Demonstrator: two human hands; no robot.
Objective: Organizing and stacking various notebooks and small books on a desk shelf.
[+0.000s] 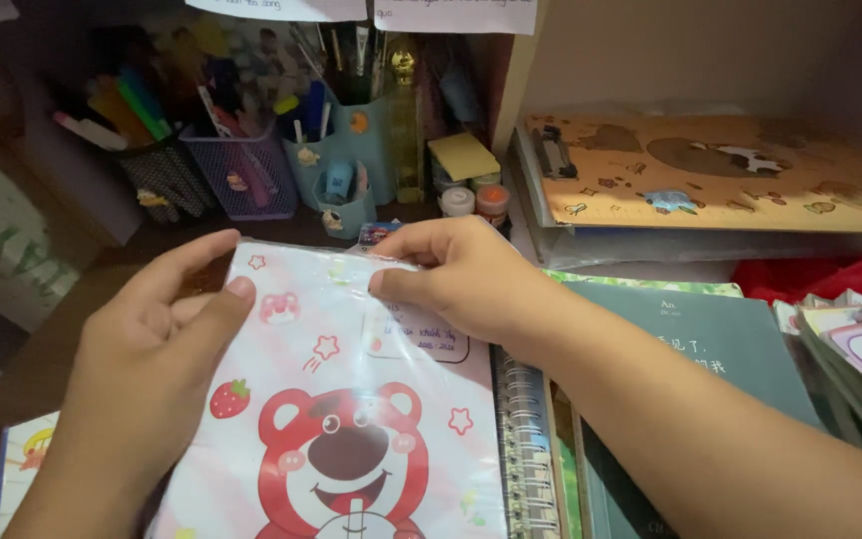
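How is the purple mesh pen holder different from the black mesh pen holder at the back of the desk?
The purple mesh pen holder is box-shaped with flat sides, while the black mesh pen holder looks rounded. The purple one stands nearer the light blue cups; the black one is further left, in shadow. Both stand upright and hold pens and markers, behind the left hand and right hand.

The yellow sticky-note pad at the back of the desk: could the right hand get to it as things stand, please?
Probably yes: the right hand sits just in front of the yellow sticky-note pad, with only two small jars between, though it is pinching the bear notebook.
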